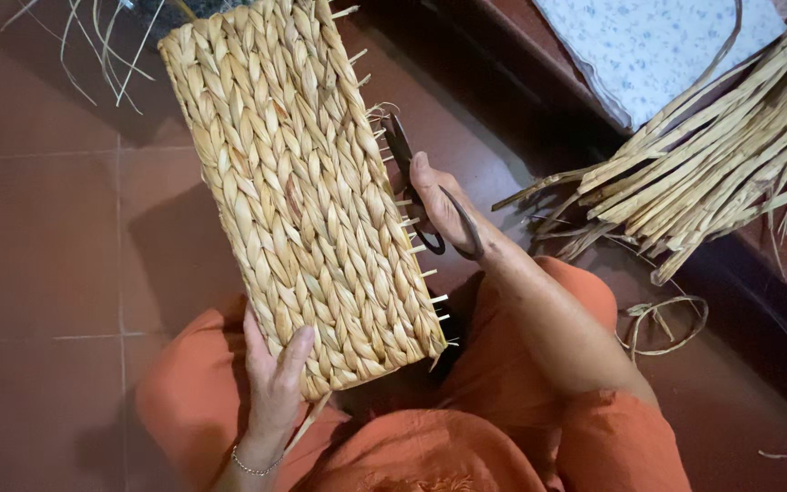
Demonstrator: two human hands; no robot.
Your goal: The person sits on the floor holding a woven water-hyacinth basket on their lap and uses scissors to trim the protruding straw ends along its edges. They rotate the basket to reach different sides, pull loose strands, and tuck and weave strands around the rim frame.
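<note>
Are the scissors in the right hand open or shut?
Shut, apparently: the scissors in the right hand show one dark point beside the woven panel, with no gap between blades.

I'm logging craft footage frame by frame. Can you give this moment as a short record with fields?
Setting: red tiled floor, person seated, orange clothing
Left hand: grips the near edge of a woven straw panel
Right hand: holds dark scissors at the panel's right edge
Panel edge: short stub ends stick out along the right side
Nearby: bundle of dried straw strips at right, patterned cloth above it
</note>
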